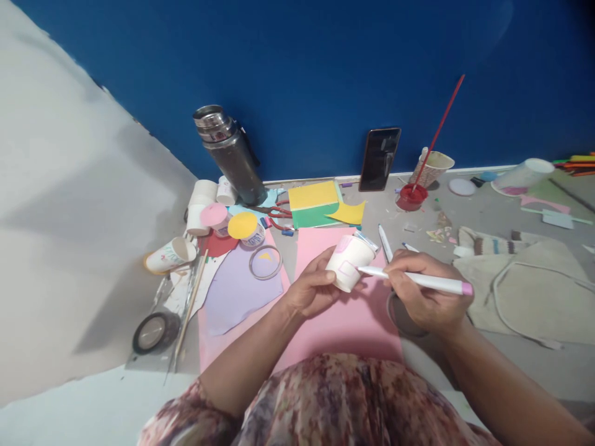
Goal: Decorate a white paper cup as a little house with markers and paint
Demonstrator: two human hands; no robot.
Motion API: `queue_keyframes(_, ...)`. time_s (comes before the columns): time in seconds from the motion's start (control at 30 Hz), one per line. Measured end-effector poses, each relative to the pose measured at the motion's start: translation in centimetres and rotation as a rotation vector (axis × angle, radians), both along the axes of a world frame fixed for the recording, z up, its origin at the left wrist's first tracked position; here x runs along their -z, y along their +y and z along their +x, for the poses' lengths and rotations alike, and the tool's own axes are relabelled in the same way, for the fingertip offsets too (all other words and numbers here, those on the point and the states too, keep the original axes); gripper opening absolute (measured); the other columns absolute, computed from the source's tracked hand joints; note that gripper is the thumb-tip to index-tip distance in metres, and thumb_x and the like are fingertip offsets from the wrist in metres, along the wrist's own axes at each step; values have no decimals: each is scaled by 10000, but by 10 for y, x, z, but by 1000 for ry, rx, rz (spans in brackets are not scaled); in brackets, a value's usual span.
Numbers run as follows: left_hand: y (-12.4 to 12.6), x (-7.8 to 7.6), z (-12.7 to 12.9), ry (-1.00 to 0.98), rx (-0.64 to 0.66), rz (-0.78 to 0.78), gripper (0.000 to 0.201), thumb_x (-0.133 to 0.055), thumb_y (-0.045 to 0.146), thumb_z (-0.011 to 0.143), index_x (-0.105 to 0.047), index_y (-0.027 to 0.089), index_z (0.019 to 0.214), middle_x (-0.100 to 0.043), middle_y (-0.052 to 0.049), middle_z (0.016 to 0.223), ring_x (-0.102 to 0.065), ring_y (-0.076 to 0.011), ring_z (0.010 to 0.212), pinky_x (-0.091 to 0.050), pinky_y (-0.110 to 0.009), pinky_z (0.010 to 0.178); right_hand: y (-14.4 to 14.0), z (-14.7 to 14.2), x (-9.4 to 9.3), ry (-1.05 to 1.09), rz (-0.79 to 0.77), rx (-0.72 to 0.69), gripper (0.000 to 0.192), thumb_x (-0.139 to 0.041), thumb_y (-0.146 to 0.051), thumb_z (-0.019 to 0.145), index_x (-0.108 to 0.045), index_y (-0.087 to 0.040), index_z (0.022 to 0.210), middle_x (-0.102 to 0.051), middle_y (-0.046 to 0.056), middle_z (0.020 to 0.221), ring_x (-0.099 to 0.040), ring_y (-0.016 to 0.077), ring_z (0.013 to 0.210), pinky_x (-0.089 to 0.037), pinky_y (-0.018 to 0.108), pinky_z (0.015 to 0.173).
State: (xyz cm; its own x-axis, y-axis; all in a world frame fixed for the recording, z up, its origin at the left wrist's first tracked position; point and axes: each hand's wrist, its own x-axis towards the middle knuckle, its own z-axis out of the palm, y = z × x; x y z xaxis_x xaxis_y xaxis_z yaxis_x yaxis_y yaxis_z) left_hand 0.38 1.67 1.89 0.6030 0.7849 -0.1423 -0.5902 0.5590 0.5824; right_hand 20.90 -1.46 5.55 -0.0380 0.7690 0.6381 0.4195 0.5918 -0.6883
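The left hand [312, 288] has its fingers closed around a white paper cup [349, 262], held tipped on its side above the pink paper sheet [353, 322], mouth toward one o'clock. From three o'clock, the right hand [425, 291] grips a pink-capped marker [416, 280] lying almost level, its tip touching the cup's side wall beside a pink outline.

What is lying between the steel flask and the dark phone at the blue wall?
In the head view, between the flask and the phone lies a yellow and green paper stack, with red-handled scissors beside it.
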Motion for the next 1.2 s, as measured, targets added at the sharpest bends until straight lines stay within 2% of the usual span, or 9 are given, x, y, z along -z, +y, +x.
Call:
queue_keyframes(0.27, 0, 0, 0, -6, 3, -4, 777, -906, 299, 647, -637, 133, 1356, -711, -150, 1244, -692, -264, 1010, -587, -385, 863, 0, -1, -2, 18, 2, -4, 153, -661, -128, 873, -720, -225, 770, -751, 9, 688, -701, 168, 572, -579, 288, 589)
queue_keyframes(0.5, 1, 1, 0, 27, -12, 10, 826, -915, 308, 629, -599, 157, 1376, -710, -159, 1269, -701, -300, 1053, -572, -424, 897, 1, 0, -1, 7, 18, -3, 149, -663, -115, 883, -716, -225, 797, -770, 11, 729, -724, 169, 625, -579, 281, 606)
queue_keyframes(0.7, 0, -2, 0, 33, -36, 4, 795, -926, 240, 626, -615, 179, 1356, -729, -126, 1224, -712, -247, 971, -582, -394, 882, -2, -1, 1, 39, -8, -30, 149, -668, -113, 883, -720, -237, 819, -764, -2, 737, -719, 167, 648, -563, 283, 609)
queue_keyframes(0.87, -2, -3, 2, 119, -67, 64, 814, -956, 239, 611, -622, 197, 1352, -741, -115, 1220, -728, -248, 961, -558, -383, 901, -3, -8, -5, -6, 24, -18, 136, -684, -147, 870, -751, -227, 782, -781, 25, 724, -740, 195, 637, -604, 328, 640)
queue_keyframes(1.2, -3, -4, 3, 170, -81, 94, 887, -975, 270, 587, -590, 219, 1385, -754, -123, 1198, -739, -289, 1012, -538, -365, 854, 1, -11, -14, -53, 52, -38, 176, -649, -141, 880, -718, -236, 748, -759, 10, 668, -709, 162, 564, -565, 279, 562)
